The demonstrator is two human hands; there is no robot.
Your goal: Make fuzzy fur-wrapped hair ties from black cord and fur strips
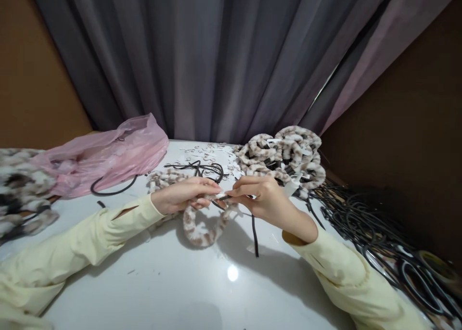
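Note:
A fluffy white-and-brown spotted tube (202, 237), bent into a loop, hangs from my left hand (180, 194), whose fingers pinch its upper end. Facing it, my right hand (269, 202) is closed in a pinch on a thin black cord (255, 236). One stretch of this cord lies at the fluffy end between both hands, and another dangles below my right fingers. My fingertips hide exactly how cord and tube meet. Behind my left hand lies more spotted fluffy material (168, 177), partly covered by the wrist.
Spotted fluffy rings with white tags (296, 140) are heaped at the back right. Black cords (361, 214) and scissors (420, 286) lie along the right side. A pink plastic bag (108, 157) and more fluffy pieces (32, 176) sit left. Small metal rings (205, 152) are scattered behind.

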